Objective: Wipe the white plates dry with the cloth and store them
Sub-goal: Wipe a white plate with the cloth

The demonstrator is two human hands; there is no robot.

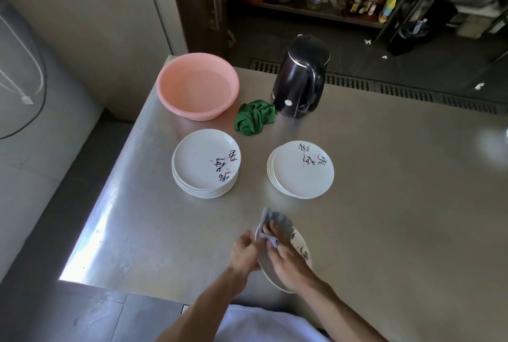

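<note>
Hands (287, 263) hold tilted plate (301, 250), w/ cloth (278, 220) on face

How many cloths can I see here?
2. A crumpled green cloth lies on the table between the pink basin and the black kettle. A grey cloth is in the right hand, pressed against the plate that the left hand holds. Others could be hidden.

This looks like the back kitchen of a place that serves food. There is a big shiny steel table (384, 176), a long drain grate (398, 91) in the floor, metal shelves (316, 10) crowded with bottles (387, 7), a black electric kettle (299, 77), a pink wash basin (196, 86) and two stacks of white plates (206, 163).
</note>
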